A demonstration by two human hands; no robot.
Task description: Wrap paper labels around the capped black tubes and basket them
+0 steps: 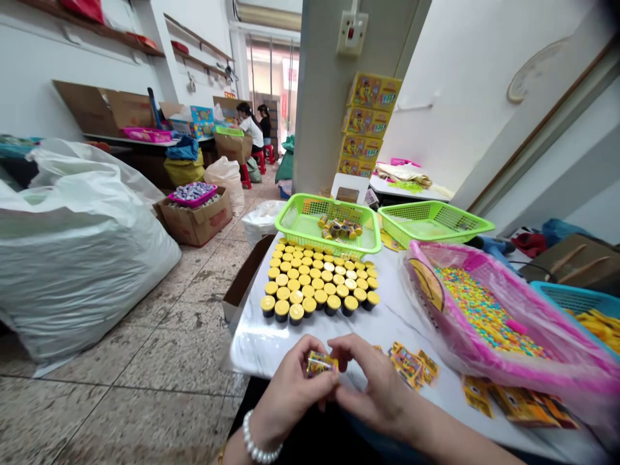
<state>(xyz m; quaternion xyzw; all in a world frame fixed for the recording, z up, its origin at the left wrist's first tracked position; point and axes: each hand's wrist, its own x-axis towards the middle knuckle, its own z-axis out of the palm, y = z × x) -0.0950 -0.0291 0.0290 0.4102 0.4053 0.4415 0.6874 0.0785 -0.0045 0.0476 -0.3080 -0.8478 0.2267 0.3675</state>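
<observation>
My left hand (290,391), with a pearl bracelet at its wrist, grips a small cylindrical tub wrapped in a printed yellow and purple label (321,365). Close by on its right is my right hand (371,381), its thumb and fingers curved and apart near the tub's end; whether a fingertip touches it I cannot tell. Beyond both hands, several black tubs with yellow lids (310,284) stand in tight rows on the marbled white table (256,345). Loose printed labels (409,365) lie right of my right hand.
A green basket (290,223) behind the rows holds several labelled tubs. Another green basket (436,223) stands to its right. A pink, plastic-lined basket (416,258) contains colourful candies. At left are a large white sack (82,245) and a cardboard box (198,223). Two people sit farther back.
</observation>
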